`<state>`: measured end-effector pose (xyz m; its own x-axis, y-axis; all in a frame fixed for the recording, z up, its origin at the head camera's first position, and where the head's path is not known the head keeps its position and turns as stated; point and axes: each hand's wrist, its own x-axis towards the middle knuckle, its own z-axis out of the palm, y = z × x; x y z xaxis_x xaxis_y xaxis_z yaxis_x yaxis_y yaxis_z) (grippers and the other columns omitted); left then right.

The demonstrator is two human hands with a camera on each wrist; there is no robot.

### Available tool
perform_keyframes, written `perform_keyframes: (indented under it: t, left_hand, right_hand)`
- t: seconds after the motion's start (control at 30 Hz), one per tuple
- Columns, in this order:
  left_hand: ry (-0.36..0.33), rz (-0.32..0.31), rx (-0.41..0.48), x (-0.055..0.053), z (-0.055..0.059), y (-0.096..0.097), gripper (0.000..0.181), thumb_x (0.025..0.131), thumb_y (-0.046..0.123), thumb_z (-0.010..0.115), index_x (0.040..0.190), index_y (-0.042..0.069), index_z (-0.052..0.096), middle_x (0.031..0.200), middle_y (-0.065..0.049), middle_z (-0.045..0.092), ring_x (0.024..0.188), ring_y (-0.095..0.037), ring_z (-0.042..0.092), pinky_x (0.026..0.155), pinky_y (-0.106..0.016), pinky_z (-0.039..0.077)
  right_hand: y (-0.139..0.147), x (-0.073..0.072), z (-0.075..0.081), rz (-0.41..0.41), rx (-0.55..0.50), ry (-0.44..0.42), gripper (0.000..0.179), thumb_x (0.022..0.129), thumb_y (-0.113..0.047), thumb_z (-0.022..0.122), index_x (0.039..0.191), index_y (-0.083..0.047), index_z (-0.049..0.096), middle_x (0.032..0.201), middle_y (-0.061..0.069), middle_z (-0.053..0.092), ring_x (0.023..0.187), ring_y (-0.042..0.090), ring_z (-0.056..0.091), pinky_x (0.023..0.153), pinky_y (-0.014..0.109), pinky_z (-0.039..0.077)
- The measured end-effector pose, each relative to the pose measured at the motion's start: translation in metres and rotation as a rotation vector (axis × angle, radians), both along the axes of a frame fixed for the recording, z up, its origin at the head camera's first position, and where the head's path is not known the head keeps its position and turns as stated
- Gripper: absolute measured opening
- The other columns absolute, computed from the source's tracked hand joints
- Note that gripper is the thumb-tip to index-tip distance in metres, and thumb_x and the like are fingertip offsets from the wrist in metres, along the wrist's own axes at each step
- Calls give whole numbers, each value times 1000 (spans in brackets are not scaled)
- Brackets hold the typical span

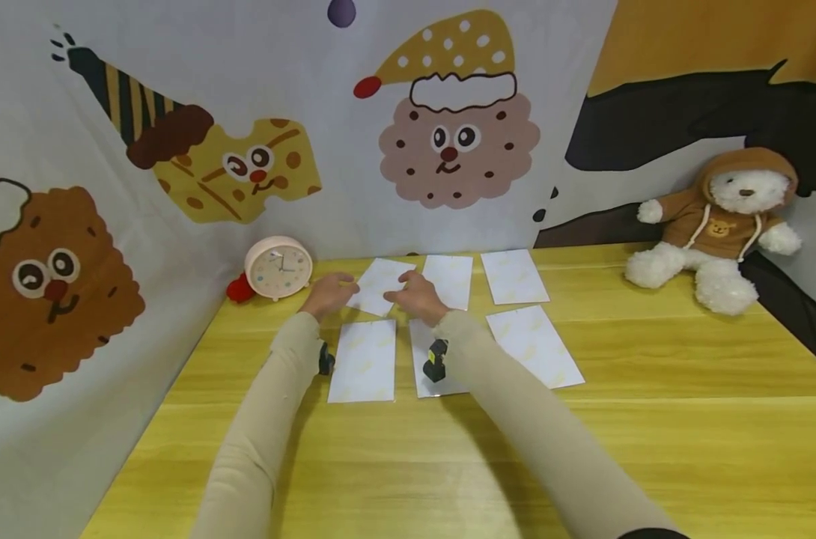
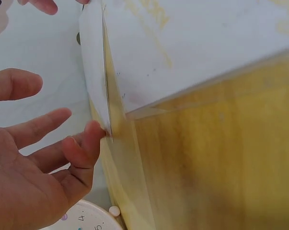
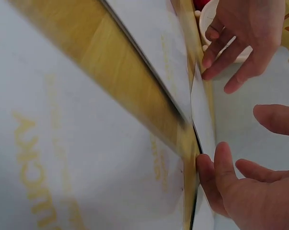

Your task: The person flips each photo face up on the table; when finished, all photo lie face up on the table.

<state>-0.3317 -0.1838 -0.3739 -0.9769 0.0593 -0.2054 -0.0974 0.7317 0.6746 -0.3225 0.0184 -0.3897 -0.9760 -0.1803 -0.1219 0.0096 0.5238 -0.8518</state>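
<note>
And here at the far left of the rows, the white sheet (image 1: 377, 283) lies askew on the table (image 1: 381, 464), just right of the clock (image 1: 278, 269), a hand at either side! The left hand (image 1: 327, 296) has its fingers loosely bent, a fingertip at the sheet's left edge; the right hand (image 1: 419, 297), equally relaxed and clenching nothing, has fingertips at its right side. The step in hand looks like straightening or placing that sheet; the far middle sheet (image 1: 457, 281) sits close by on the right. The next move seems to call for a light, even turn from both sides, without knocking that neighbour.
</note>
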Motion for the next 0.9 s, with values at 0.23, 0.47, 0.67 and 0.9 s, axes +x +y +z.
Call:
perform_keyframes:
  t: [0.23, 0.47, 0.67, 0.9]
  left_hand:
    - [-8, 22, 7, -3, -2, 0, 52, 101, 34, 50, 146, 7, 49, 157, -16, 43, 143, -37, 42, 117, -52, 37]
    - [-10, 19, 5, -5, -3, 1, 54, 100, 34, 51, 146, 7, 49, 157, -16, 43, 143, -38, 42, 117, -52, 37]
    - [17, -21, -15, -2, -4, 3, 56, 99, 35, 55, 147, 7, 50, 157, -17, 44, 143, -38, 42, 117, -52, 37]
    - [60, -119, -89, -2, -3, 13, 60, 98, 44, 58, 148, 11, 50, 152, -21, 48, 139, -38, 47, 114, -52, 41]
  right_hand:
    - [-7, 4, 2, -38, -21, -9, 61, 93, -30, 69, 142, 0, 47, 121, 19, 66, 108, 29, 66, 101, 42, 52]
    - [-9, 5, 4, -108, -110, -8, 60, 92, -27, 70, 142, -2, 47, 126, 19, 63, 105, 30, 66, 93, 40, 54]
    - [-8, 2, 2, -156, -196, 16, 58, 92, -26, 70, 141, -4, 49, 130, 16, 63, 113, 30, 63, 96, 41, 53]
    - [-9, 0, 3, -151, -441, -19, 57, 93, -11, 66, 144, 2, 44, 129, 23, 60, 114, 39, 65, 101, 44, 54]
